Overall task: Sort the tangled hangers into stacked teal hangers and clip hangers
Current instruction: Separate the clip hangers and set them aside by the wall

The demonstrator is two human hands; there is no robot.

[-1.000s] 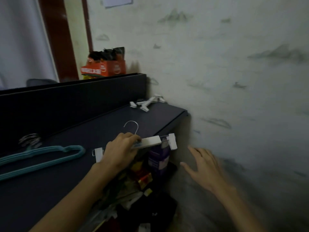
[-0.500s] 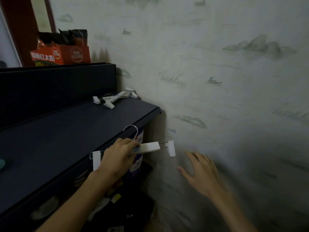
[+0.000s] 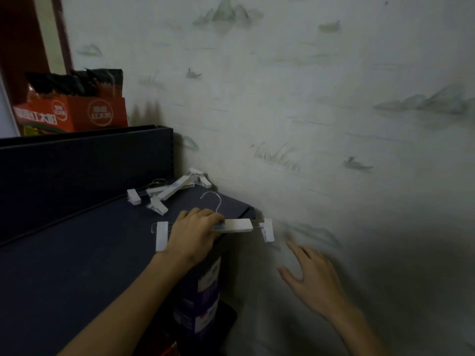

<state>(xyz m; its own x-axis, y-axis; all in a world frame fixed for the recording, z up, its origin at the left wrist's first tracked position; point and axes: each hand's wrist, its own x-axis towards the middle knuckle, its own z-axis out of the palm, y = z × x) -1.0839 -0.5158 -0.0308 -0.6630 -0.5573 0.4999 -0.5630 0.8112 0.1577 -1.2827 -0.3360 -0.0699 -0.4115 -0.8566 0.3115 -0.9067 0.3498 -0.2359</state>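
Hanger, white with a clip at each end, sits level over the right edge of the dark shelf, metal hook up. Left hand grips its bar from above, fingers curled over the middle. Right hand hangs free beside the wall, fingers spread and loose, holding nothing. Pile of white clip hangers lies in the far shelf corner against the wall. Orange box stands on the raised ledge behind. Purple carton shows below the shelf edge.
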